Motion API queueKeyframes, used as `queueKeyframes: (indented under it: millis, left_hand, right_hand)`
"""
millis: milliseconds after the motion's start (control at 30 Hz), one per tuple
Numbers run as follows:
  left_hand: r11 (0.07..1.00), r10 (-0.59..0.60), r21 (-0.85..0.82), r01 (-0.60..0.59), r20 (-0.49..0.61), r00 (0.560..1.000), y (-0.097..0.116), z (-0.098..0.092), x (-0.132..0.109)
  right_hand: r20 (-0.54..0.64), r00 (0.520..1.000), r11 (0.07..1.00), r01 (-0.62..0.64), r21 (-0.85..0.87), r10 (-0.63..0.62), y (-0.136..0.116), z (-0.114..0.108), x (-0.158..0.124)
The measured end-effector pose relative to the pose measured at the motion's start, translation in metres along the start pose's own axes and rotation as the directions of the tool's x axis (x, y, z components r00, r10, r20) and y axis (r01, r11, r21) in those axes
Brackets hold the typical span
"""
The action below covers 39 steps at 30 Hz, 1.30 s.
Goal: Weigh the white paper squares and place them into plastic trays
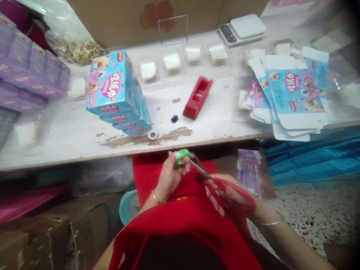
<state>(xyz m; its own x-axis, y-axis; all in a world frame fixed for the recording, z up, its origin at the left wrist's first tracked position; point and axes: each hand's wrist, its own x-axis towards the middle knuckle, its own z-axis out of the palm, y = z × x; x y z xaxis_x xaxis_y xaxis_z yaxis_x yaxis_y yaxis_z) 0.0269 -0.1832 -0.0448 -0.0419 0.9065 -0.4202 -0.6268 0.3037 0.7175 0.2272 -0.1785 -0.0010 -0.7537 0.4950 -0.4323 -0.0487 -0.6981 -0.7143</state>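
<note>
My left hand (171, 173) holds a small green roll (182, 156), which looks like tape, just below the table's front edge. Red-handled scissors (233, 195) are in my right hand (222, 189), their blades parted and pointing up-left, with the tips at the green roll. Both hands are over a red apron (180, 221). On the table above them lie a red plastic holder (198, 98), a small black piece (174, 119) and a small white ring (152, 135).
Stacked blue boxes (112, 86) stand left of centre, purple boxes (33, 67) farther left. Flat blue cartons (298, 93) lie at the right of the table (168, 140). Behind are a white scale (243, 29), a wire stand (173, 30) and several white pads in clear trays.
</note>
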Motion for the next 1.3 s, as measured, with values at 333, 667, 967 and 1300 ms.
queueKeyframes:
  millis: [333,667,967,1300]
  left_hand:
    - [0.986,-0.126,-0.108,0.128,0.025,0.992,0.003,0.003,0.002]
    - [0.941,-0.274,-0.209,0.266,-0.007,0.962,0.002,0.001,0.003]
    - [0.998,-0.005,0.066,0.005,0.006,1.000,-0.003,-0.002,-0.001]
    - [0.986,0.073,0.145,-0.078,0.039,0.997,-0.006,-0.008,-0.001]
  right_hand:
    - [-0.121,0.985,0.990,-0.117,0.081,0.126,-0.001,0.010,-0.004]
    - [-0.172,0.970,0.971,-0.137,0.194,0.171,-0.007,0.017,0.001]
    - [-0.113,0.981,0.971,-0.137,0.195,0.161,-0.008,0.016,0.002]
    - [-0.122,0.977,0.969,-0.148,0.200,0.174,-0.004,0.012,-0.008]
